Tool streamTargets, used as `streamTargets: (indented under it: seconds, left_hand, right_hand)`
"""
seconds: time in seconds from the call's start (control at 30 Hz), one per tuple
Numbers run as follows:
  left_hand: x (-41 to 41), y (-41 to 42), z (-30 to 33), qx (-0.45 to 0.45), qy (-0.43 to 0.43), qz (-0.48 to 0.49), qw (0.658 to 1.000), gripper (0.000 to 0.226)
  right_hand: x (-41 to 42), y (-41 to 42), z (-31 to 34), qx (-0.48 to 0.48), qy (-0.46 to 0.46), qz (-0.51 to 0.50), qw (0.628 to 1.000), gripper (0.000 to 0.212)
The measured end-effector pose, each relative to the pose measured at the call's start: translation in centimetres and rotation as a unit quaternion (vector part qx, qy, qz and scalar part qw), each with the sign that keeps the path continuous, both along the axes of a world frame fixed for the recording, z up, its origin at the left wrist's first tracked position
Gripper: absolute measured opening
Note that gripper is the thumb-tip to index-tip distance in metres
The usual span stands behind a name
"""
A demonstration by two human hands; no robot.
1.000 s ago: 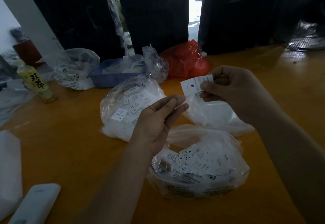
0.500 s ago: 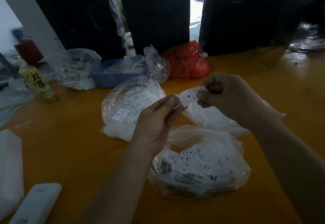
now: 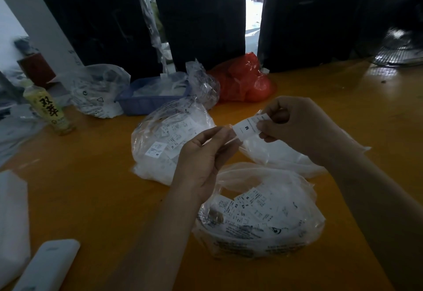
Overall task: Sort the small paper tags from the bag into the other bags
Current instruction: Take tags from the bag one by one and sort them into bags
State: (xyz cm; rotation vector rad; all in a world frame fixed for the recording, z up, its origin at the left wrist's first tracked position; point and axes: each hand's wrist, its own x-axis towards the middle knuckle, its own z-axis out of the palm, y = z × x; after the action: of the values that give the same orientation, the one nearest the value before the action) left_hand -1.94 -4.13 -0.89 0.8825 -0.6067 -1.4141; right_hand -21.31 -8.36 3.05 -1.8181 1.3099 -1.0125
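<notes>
Both hands pinch one paper tag [image 3: 247, 128] above the clear bags: left hand [image 3: 201, 155] fingers, right hand [image 3: 295, 126] fingers

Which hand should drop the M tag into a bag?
Probably the right hand: it pinches the M tag right above the clear bag. The left hand only touches the tag's other end.

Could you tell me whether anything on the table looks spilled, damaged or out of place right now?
Nothing stands out. The tag is held between both hands, no loose tags lie on the table, and the bags look intact.
</notes>
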Motion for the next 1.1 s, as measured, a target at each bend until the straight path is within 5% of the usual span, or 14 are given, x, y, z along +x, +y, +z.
streamTargets:
  seconds: [0.43,0.73,0.9,1.1]
  left_hand:
    - [-0.1,0.0,-0.2,-0.004,-0.052,0.022,0.998,0.047]
    - [-0.1,0.0,-0.4,0.000,-0.072,0.011,0.997,0.042]
    - [-0.1,-0.1,-0.4,0.008,-0.044,0.017,0.999,0.038]
    - [0.0,-0.1,-0.5,0.007,-0.038,0.013,0.999,0.041]
  right_hand:
    - [-0.1,-0.1,-0.4,-0.039,0.071,0.006,0.997,0.016]
    - [1.1,0.4,-0.8,0.007,-0.003,0.047,0.999,0.011]
    - [2.0,0.5,-1.6,-0.065,-0.021,-0.017,0.997,0.012]
    - [2.9,1.2,-2.0,-0.097,0.009,0.044,0.994,0.006]
